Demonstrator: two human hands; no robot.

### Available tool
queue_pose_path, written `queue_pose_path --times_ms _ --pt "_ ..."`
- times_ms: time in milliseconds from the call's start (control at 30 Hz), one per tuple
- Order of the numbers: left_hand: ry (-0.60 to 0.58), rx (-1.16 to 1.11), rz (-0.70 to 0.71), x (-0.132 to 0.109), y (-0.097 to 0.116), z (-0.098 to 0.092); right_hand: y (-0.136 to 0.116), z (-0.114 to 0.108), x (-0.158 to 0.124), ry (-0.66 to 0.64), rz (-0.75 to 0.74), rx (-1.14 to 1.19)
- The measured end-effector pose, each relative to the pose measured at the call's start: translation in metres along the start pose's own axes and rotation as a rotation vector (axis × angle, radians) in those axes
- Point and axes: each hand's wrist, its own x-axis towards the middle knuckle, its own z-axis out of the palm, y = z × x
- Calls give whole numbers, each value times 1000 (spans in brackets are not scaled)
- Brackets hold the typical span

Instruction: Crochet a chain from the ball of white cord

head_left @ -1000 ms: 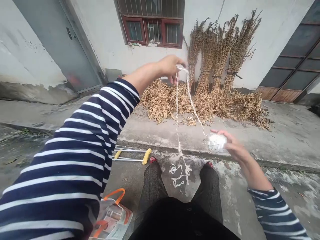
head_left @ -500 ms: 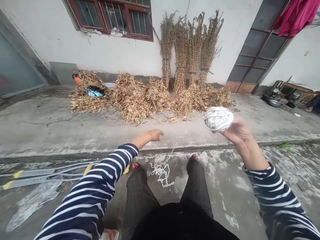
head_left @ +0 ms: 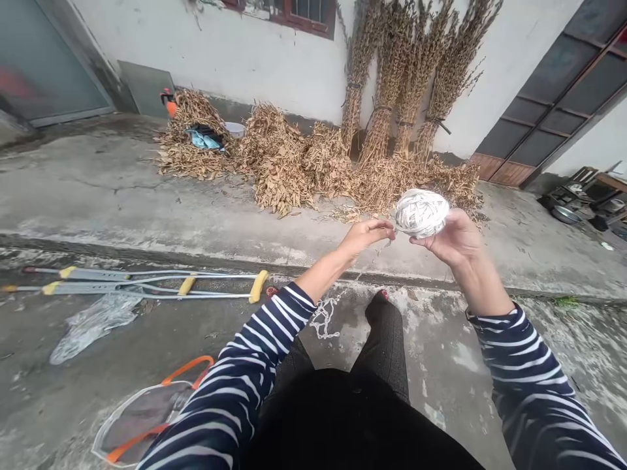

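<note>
My right hand is closed round a white ball of cord, held up in front of me. My left hand sits just left of the ball with its fingers pinched on the cord strand that leaves it. That strand runs down to a loose heap of white cord on the concrete between my feet. Both arms wear navy and white striped sleeves.
Dried plant stalks are heaped along the wall, with tied bundles leaning upright. A pair of crutches and a clear plastic sheet lie at left. A clear bag with orange handles sits by my left leg.
My left hand dropped from high up, swung out low, then came back up beside the ball. The right hand raised the ball. The view swung left and right.
</note>
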Motion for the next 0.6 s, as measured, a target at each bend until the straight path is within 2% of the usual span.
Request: queue_pose_path --times_ms 67,200,267,333,500,600 --pt "53 69 1 5 -7 0 1 -1 2 -24 1 -6" --pt "208 344 104 9 -15 0 3 1 4 -78 -27 -42" --pt "226 359 122 6 -14 -1 3 2 6 -87 -31 -27" --pt "163 278 92 -1 -9 -6 3 1 7 -77 -36 1" --pt "-125 -113 -42 -27 4 -28 10 -14 9 -17 -63 53" --pt "-193 -286 -93 -37 1 -40 22 -21 6 -24 -61 78"
